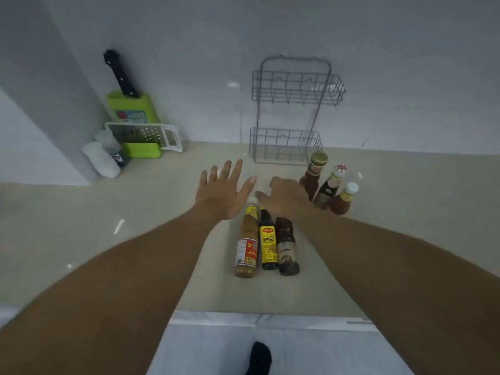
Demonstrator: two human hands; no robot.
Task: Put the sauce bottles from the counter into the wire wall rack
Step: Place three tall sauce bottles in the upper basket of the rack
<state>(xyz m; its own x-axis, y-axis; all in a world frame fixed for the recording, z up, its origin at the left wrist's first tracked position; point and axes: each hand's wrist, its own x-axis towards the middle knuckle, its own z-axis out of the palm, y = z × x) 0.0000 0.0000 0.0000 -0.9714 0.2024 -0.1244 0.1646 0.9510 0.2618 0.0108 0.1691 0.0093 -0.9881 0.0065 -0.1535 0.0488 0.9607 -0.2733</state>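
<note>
On counter (pixel 151 201), sauce bottles (pixel 266 239) upright.

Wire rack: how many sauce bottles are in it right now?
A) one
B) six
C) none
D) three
C: both shelves of the wire rack are bare, and all six bottles stand on the counter.

The tan sauce bottle (pixel 245 249) label reads "350"; other labels blur.
</note>
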